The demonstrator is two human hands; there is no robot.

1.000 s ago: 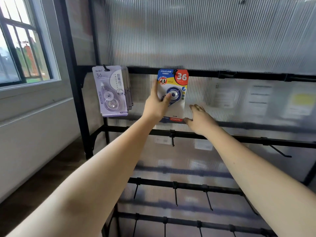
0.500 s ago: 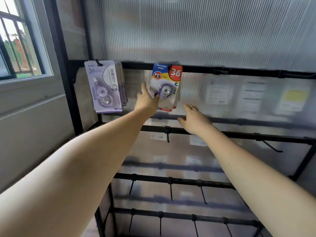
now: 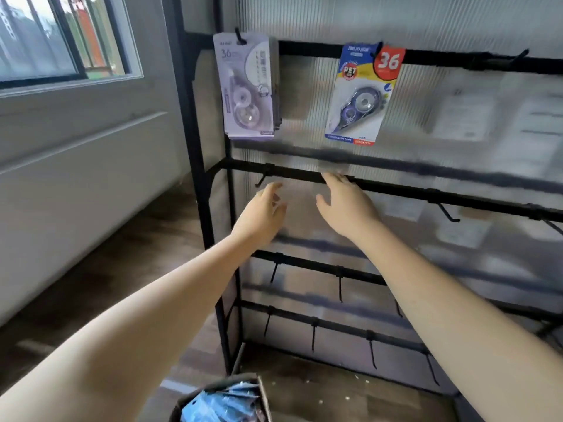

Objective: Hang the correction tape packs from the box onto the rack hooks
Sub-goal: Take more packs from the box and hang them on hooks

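Hands first: both are empty, mid-frame in front of the black rack [image 3: 201,153]. My left hand [image 3: 262,214] has its fingers loosely spread, holding nothing, just below the 2nd bar down. My right hand [image 3: 347,205] is flat with fingers apart, fingertips right at that same bar, though it's too blurry to say if they actually touch it. Above them, upper middle of the frame, the blue correction tape pack [image 3: 364,95] with the big red 36 hangs on a top-bar hook, tilted a bit. Left of it, a stack of purple correction tape packs [image 3: 246,86] hangs on another hook. Bottom centre, the cardboard box [image 3: 262,397] sits on the floor with more blue packs [image 3: 222,405] inside.
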